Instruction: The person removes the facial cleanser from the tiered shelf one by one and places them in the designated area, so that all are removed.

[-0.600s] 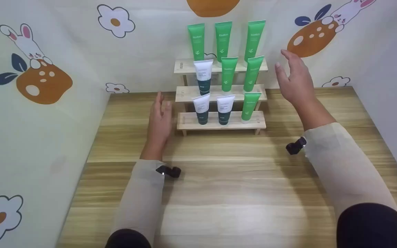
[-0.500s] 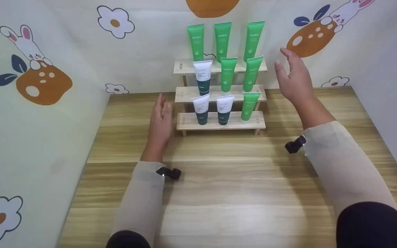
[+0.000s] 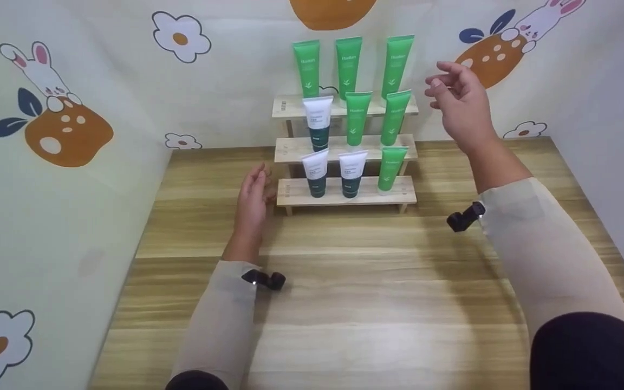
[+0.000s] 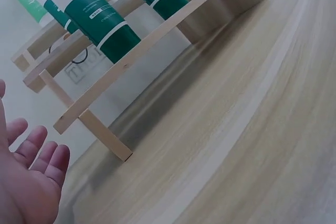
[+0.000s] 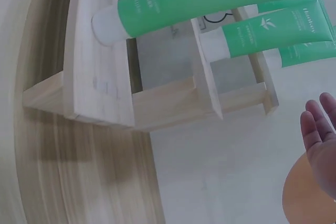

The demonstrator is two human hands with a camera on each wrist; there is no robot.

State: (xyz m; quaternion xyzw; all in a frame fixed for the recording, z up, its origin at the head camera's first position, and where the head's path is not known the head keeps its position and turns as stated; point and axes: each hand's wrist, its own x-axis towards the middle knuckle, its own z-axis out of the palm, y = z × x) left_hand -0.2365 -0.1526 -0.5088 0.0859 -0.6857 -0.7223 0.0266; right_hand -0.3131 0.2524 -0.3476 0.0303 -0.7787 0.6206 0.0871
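Note:
A three-tier wooden rack (image 3: 293, 194) stands against the back wall with tubes upright on its steps. Three green tubes (image 3: 348, 66) line the top step. On the middle step, one white and dark-green tube (image 3: 318, 119) is left of two green ones. Two more white and dark-green tubes and a green tube (image 3: 392, 169) fill the lowest step. My left hand (image 3: 251, 208) is just left of the rack's lowest step, its fingers loosely bent and holding nothing. To the right of the upper steps, my right hand (image 3: 465, 111) hovers with loosely bent fingers, also holding nothing.
The wood-grain tabletop (image 3: 344, 292) spreads in front of the rack. A cloth backdrop (image 3: 247, 70) printed with rabbits, oranges and flowers rises behind and at the left. A pale wall (image 3: 610, 135) bounds the right side. Small black cameras (image 3: 466, 216) sit on both wrists.
Both hands' fingers have gone from nearly straight to loosely bent. The left hand has drawn back slightly toward the front; the right has risen a little. The tubes and rack stay put.

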